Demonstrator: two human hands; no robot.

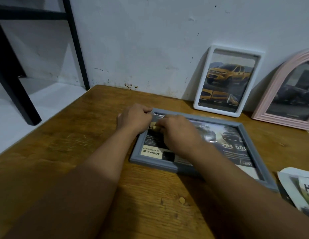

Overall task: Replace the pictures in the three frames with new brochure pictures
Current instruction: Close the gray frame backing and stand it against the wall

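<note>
1. Toward the back right of the table [81, 152], flat on the wood: grey frame [178, 167], long side running left to right, holding a dark brochure page [226, 144] showing vehicles and printed numbers.
2. Left hand [134, 118] sits at the frame's far left corner, fingers curled into a loose fist over the rim; cannot tell whether they grip anything.
3. Right hand [178, 131] lies over the left half of the page, fingers bunched together and bent down onto the surface; fingertips hidden, so a pinch cannot be confirmed.
4. At the back edge, leaning on the wall [150, 40]: white frame [200, 94] with a yellow truck picture.
5. Just right of it, also leaning: pink arched frame [274, 80], dark picture, cut by the view edge.
6. At the right edge, near the grey frame's near corner: loose brochure papers [298, 188].
7. Back left, off the table: black metal legs [14, 87].
</note>
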